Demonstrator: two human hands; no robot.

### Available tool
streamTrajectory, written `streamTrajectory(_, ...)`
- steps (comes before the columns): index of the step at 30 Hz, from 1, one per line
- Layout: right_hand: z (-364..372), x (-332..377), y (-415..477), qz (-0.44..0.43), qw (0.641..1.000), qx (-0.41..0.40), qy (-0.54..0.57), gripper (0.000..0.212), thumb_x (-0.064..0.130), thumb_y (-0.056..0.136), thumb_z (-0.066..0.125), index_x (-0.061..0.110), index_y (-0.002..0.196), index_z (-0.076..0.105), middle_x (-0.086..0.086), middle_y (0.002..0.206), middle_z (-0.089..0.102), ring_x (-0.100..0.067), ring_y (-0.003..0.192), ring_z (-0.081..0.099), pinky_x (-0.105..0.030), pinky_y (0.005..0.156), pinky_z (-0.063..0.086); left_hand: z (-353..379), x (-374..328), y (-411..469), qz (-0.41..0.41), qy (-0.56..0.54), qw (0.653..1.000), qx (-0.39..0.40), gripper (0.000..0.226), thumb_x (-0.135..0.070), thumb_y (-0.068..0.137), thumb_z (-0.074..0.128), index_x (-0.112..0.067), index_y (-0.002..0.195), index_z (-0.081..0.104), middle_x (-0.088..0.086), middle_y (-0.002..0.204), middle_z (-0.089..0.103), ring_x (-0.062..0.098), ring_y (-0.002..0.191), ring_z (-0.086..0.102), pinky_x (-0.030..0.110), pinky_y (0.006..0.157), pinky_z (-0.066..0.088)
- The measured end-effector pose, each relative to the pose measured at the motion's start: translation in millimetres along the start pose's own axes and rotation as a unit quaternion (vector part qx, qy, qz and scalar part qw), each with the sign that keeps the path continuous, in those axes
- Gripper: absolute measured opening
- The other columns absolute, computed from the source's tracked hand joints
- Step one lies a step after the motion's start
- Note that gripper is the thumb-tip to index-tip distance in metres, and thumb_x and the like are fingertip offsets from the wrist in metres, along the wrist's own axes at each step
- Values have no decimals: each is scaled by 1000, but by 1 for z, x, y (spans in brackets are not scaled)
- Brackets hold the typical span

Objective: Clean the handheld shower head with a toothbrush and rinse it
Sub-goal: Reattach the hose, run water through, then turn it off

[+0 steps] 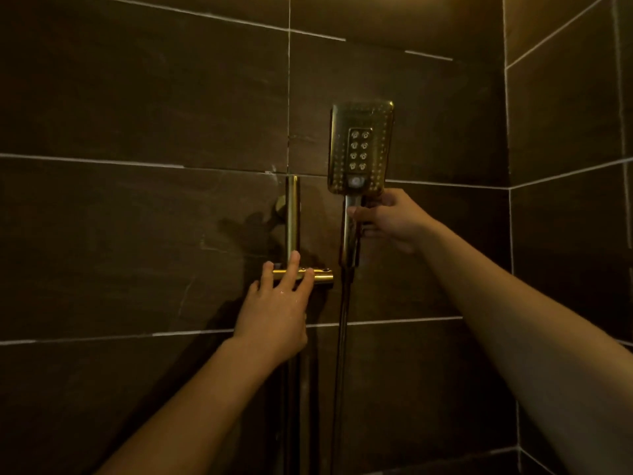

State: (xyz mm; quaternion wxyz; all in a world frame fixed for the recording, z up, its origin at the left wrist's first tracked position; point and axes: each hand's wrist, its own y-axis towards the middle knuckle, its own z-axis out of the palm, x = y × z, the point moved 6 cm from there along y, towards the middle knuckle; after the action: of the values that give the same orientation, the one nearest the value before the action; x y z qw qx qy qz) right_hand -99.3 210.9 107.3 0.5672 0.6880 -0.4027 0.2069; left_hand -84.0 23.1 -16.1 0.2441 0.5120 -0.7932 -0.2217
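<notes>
Holding shower head [359, 149] upright by its handle in right grip [387, 217], clenched round it, just beside rail [292, 214], with left grip [277, 310] released, fingers straight on valve bar [322, 277]; probably rinsing stage, next calling for turning that valve; toothbrush unseen.

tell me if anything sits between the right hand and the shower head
Nothing visible does. The right hand grips the shower head by its handle, just below the face. The left hand is off to the side, fingers on the brass bar.
</notes>
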Motion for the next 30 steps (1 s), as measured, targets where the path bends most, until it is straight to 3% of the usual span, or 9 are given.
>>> streamTrajectory(3,5,8,12,-23,1000,7,20,19,8,93,69,18,109,67,-4,111,71,-24,109,69,-50,99,55,-2,1,1,6,3,1000,9,83,-35,95,57,-31,157,1,1,166,-17,40,152,-1,54,116,29)
streamTrajectory(9,17,19,28,-54,998,34,27,17,8,95,67,16,111,67,1,105,72,-16,100,72,-34,79,55,-3,0,-2,3,3,1000,14,81,-37,96,55,-33,157,2,-1,166,-19,39,152,-2,54,111,36)
streamTrajectory(13,27,17,37,-61,995,44,62,15,6,96,65,11,110,67,0,99,73,-14,93,71,-36,83,57,-2,0,-1,7,10,1000,3,78,-39,96,53,-33,157,4,-1,167,-16,40,152,1,54,107,40)
streamTrajectory(19,42,14,44,-62,990,80,97,23,7,96,65,9,119,67,-5,110,72,-22,108,70,-44,96,57,1,2,1,8,17,1000,-9,77,-41,96,52,-33,157,5,-1,167,-16,40,152,1,54,107,41)
streamTrajectory(22,44,15,42,-68,988,82,109,21,7,97,63,9,118,67,-3,108,73,-20,107,71,-40,91,58,2,2,0,7,20,1000,-18,77,-40,95,53,-33,157,6,0,167,-14,40,152,3,54,105,42)
streamTrajectory(25,38,8,39,-67,987,74,123,14,6,98,62,13,107,68,5,92,74,-9,90,74,-34,80,59,2,3,0,8,16,1000,-18,78,-42,95,53,-34,157,7,-1,167,-14,39,152,4,54,105,42)
streamTrajectory(30,37,-16,35,-64,986,45,151,14,7,98,62,13,110,68,0,97,71,-15,95,71,-41,92,56,1,3,1,10,14,1000,-6,78,-42,96,53,-34,157,5,-2,167,-17,39,152,1,55,106,41)
